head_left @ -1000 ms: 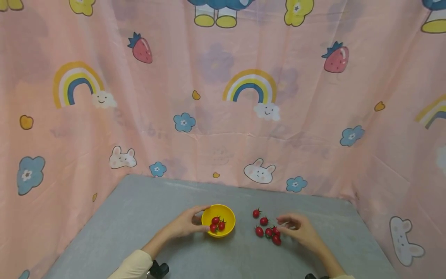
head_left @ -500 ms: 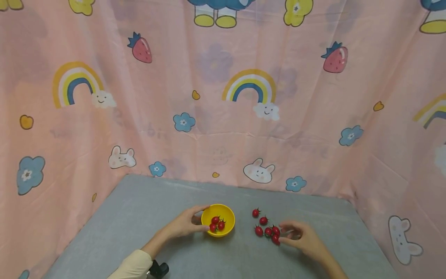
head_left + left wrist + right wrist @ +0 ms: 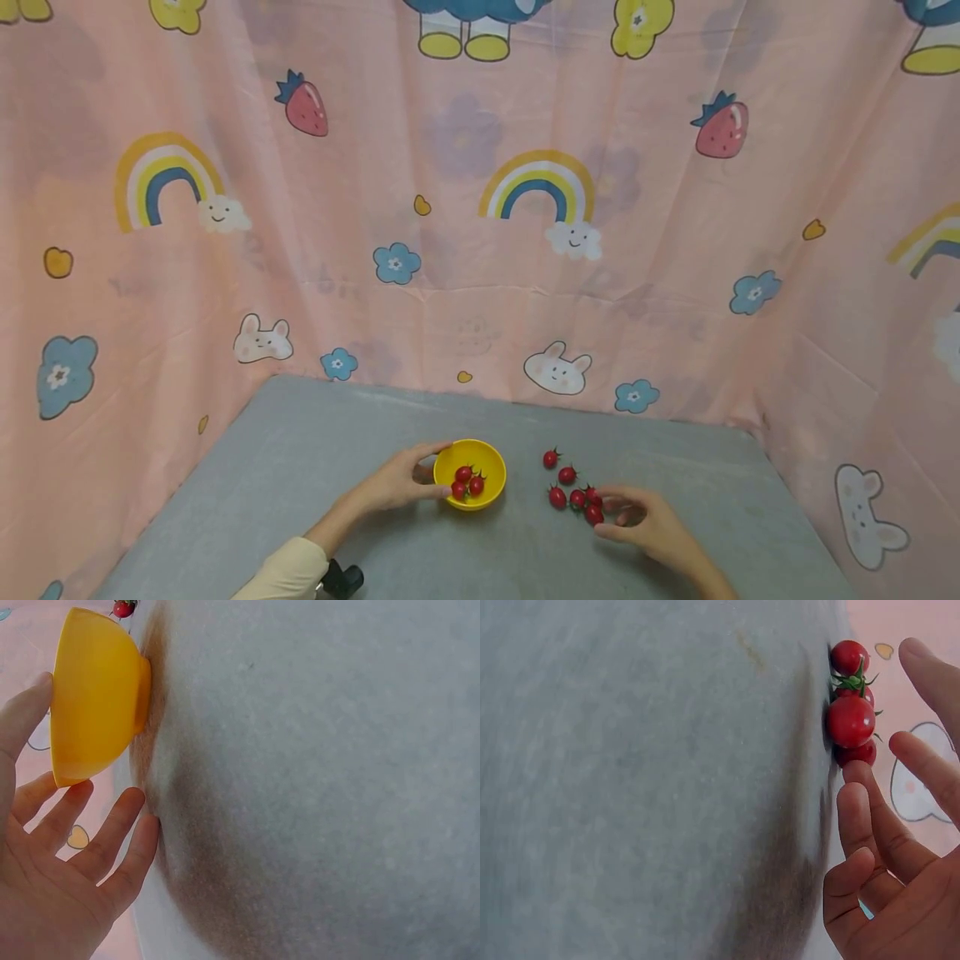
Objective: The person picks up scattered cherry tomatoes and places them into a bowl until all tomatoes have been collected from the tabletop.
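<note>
A yellow bowl point(image 3: 491, 460) stands on the table with three cherry tomatoes point(image 3: 477, 484) inside. My left hand point(image 3: 401, 481) holds it from the left, thumb on the near rim and fingertips at the far side; in the left wrist view, the ring and little fingers stay off the bowl point(image 3: 97, 697). To the right lie several loose cherry tomatoes point(image 3: 557, 497) with green stems. My right hand point(image 3: 651, 527) is at the right edge of this group, thumb and fingers apart, beside the nearest tomato point(image 3: 593, 514). One fingertip in the right wrist view seems to touch a tomato point(image 3: 857, 753).
The grey tabletop point(image 3: 360, 417) ends at a pink patterned curtain point(image 3: 480, 317) behind and at both sides. A black object point(image 3: 342, 578) sits by the left wrist. Two tomatoes point(image 3: 567, 475) lie farther back than the cluster.
My right hand has moved slightly toward me along the tomatoes' right side. My left hand and the bowl have stayed in place.
</note>
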`<action>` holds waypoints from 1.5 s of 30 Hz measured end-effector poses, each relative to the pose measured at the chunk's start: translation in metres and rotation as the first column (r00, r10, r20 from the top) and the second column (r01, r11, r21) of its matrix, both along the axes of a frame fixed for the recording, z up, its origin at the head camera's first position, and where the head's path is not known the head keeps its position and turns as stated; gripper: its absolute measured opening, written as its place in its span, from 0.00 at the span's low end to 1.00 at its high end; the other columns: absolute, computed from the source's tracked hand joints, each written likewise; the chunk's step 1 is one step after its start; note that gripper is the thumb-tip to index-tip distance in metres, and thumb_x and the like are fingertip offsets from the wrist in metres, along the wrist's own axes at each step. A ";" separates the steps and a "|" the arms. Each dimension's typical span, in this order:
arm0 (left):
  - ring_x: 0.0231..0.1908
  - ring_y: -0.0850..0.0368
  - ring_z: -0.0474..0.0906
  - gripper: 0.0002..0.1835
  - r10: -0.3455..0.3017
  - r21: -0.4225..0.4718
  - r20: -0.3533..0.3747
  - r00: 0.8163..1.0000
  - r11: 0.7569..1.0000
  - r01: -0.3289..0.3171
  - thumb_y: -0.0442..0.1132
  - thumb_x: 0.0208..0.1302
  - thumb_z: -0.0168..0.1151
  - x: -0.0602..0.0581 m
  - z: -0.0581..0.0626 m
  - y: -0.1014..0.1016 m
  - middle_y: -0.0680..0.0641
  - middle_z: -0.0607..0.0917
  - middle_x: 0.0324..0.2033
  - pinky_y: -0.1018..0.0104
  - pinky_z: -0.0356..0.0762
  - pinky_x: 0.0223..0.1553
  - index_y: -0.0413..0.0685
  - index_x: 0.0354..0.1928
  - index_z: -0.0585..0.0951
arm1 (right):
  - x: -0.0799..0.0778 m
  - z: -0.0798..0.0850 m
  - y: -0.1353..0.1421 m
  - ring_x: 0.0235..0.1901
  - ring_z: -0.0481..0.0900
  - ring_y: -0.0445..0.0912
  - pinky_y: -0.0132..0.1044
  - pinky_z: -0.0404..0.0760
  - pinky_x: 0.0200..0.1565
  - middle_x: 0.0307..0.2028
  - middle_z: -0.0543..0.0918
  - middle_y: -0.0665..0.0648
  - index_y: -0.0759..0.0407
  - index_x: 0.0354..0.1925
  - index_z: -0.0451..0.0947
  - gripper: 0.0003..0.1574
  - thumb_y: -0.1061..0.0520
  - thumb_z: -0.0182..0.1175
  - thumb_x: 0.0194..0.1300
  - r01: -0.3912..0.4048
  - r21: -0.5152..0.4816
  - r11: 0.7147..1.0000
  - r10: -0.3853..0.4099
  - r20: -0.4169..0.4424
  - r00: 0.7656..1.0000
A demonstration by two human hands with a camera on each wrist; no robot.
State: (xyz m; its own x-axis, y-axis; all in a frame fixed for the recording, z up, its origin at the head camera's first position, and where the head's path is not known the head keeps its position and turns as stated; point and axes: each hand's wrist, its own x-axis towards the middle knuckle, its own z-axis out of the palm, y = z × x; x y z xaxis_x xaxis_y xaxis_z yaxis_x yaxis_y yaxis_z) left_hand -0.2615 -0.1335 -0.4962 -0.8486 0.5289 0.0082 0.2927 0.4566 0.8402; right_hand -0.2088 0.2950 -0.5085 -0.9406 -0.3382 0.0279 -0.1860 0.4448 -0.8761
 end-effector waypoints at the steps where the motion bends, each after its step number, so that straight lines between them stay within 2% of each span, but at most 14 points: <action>1: 0.53 0.43 0.81 0.38 0.002 -0.001 0.003 1.000 1.000 -0.002 0.45 0.65 0.72 0.000 0.000 0.000 0.39 0.71 0.69 0.45 0.78 0.55 0.45 0.74 0.69 | 0.000 0.000 0.000 0.36 0.80 0.48 0.35 0.81 0.37 0.48 0.84 0.64 0.69 0.59 0.79 0.29 0.58 0.73 0.62 0.000 -0.001 1.000 0.000 -0.001 1.000; 11: 0.54 0.41 0.80 0.38 0.010 -0.011 0.028 1.000 1.000 -0.010 0.46 0.65 0.72 0.001 0.002 0.001 0.39 0.71 0.69 0.44 0.78 0.54 0.46 0.74 0.69 | -0.004 -0.005 -0.003 0.36 0.80 0.45 0.34 0.81 0.37 0.44 0.86 0.58 0.65 0.51 0.84 0.22 0.57 0.74 0.61 0.006 0.078 0.997 -0.004 -0.026 1.000; 17: 0.53 0.41 0.81 0.38 0.008 -0.018 0.024 1.000 1.000 -0.007 0.46 0.65 0.72 0.001 0.002 0.001 0.39 0.72 0.68 0.43 0.78 0.54 0.46 0.74 0.69 | -0.006 -0.006 -0.005 0.36 0.82 0.42 0.34 0.81 0.35 0.41 0.86 0.56 0.64 0.47 0.85 0.15 0.60 0.73 0.62 -0.006 0.098 0.995 0.013 -0.063 0.998; 24: 0.53 0.43 0.81 0.38 0.002 -0.015 0.017 1.000 1.000 -0.001 0.46 0.66 0.72 -0.001 0.001 0.000 0.40 0.72 0.68 0.44 0.79 0.54 0.47 0.74 0.68 | -0.009 -0.007 -0.006 0.36 0.81 0.41 0.34 0.81 0.35 0.39 0.86 0.53 0.61 0.45 0.86 0.12 0.59 0.73 0.62 0.007 0.128 0.992 0.003 -0.076 0.997; 35: 0.54 0.42 0.80 0.38 0.017 -0.020 0.026 1.000 1.000 -0.016 0.47 0.65 0.72 -0.001 -0.001 0.000 0.40 0.72 0.68 0.43 0.78 0.54 0.48 0.74 0.69 | -0.010 -0.007 -0.002 0.35 0.80 0.41 0.33 0.80 0.34 0.39 0.86 0.54 0.63 0.46 0.85 0.14 0.59 0.72 0.62 -0.001 0.095 0.995 0.007 -0.068 0.998; 39: 0.53 0.43 0.80 0.38 0.019 -0.014 0.012 1.000 1.000 -0.019 0.46 0.65 0.73 -0.001 -0.001 0.000 0.39 0.71 0.68 0.45 0.80 0.53 0.47 0.73 0.70 | -0.010 -0.006 0.003 0.37 0.81 0.42 0.34 0.82 0.36 0.41 0.87 0.56 0.65 0.48 0.85 0.15 0.59 0.70 0.64 -0.022 0.065 0.998 0.027 -0.074 0.997; 45: 0.52 0.42 0.80 0.37 0.018 -0.011 -0.014 1.000 1.000 -0.018 0.44 0.64 0.73 -0.002 -0.002 0.001 0.39 0.71 0.68 0.47 0.80 0.53 0.45 0.72 0.70 | -0.013 -0.001 0.008 0.36 0.82 0.44 0.35 0.83 0.37 0.41 0.87 0.59 0.67 0.49 0.84 0.16 0.60 0.69 0.66 0.003 0.035 0.999 -0.002 -0.052 0.999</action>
